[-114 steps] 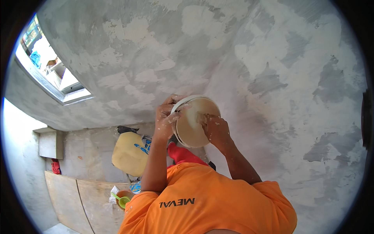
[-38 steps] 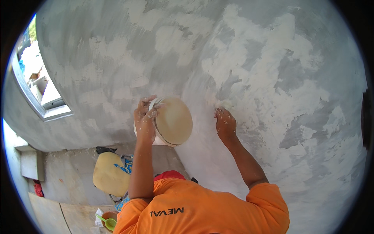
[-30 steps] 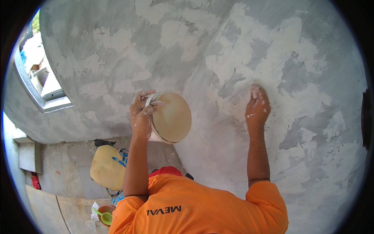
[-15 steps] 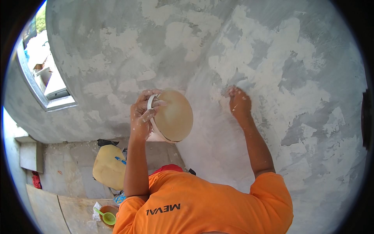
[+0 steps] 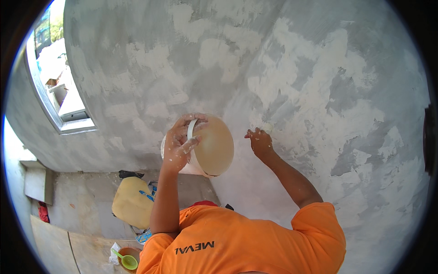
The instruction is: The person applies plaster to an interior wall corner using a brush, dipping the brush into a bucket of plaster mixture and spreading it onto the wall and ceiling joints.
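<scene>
My left hand (image 5: 179,145), speckled with white, grips a white round bucket (image 5: 215,145) at its pale handle and rim; a smooth cream surface fills the bucket's round face. My right hand (image 5: 259,142) is at the grey wall (image 5: 319,91), which is patched with rough white filler. Its fingers are curled, with a small pale shape just beyond them that I cannot make out. My orange-sleeved arms reach up from the lower edge.
A framed window opening (image 5: 77,123) is at upper left. Lower left, a yellow padded item (image 5: 130,205) lies on the grey floor near a concrete block (image 5: 39,182), a red cloth (image 5: 43,212) and an orange-brown bowl (image 5: 134,253) with a green scoop (image 5: 129,261).
Since half a second ago, my right hand has moved down and left along the wall. My left hand and the bucket have shifted right and slightly down in the picture.
</scene>
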Demonstrator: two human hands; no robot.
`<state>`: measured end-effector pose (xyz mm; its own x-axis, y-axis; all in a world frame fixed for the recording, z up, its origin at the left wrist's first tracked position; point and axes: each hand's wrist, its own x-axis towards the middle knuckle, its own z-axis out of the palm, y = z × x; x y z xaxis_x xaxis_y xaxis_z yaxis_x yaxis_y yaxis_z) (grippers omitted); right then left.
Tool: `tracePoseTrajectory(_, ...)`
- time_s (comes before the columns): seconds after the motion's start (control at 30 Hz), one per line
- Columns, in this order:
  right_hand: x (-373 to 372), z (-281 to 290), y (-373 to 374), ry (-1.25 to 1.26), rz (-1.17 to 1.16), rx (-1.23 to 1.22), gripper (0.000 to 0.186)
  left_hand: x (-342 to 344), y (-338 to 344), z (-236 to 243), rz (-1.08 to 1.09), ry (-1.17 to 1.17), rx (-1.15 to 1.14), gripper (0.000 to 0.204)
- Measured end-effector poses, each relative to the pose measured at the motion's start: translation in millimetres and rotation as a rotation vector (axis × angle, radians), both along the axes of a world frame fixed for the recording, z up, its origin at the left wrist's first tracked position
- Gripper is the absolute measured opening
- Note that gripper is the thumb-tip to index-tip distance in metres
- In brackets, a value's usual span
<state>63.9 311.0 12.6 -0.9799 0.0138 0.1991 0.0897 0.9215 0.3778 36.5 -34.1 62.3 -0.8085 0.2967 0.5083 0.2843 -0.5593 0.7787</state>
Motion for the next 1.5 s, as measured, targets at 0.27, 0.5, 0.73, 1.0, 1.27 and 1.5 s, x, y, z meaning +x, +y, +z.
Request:
tracePoseTrajectory(0.27,-19,207,7,0.681,-0.076,-0.130,0.025,9,-11,4,0.053,-0.058,-0.023,0.043)
tracePoseTrajectory(0.5,-22,142,6,0.880,-0.005,-0.053,0.034,3,-14,-2,0.039,0.009,-0.039,0.040)
tracePoseTrajectory(0.73,-30,-24,14,0.255,-0.009,-0.108,0.026,-5,-16,-1,0.080,-0.010,0.060,0.043)
tracePoseTrajectory(1.0,-29,177,5,0.813,-0.035,-0.248,0.029,-1,-33,1,0.156,-0.004,0.009,0.041)
tracePoseTrajectory(1.27,-28,53,29,0.797,0.022,-0.042,0.022,-5,-23,-8,0.182,-0.009,-0.002,0.039)
tracePoseTrajectory(1.5,-38,29,25,0.389,0.208,-0.058,0.016,-12,-22,-10,0.166,-0.025,0.039,0.041)
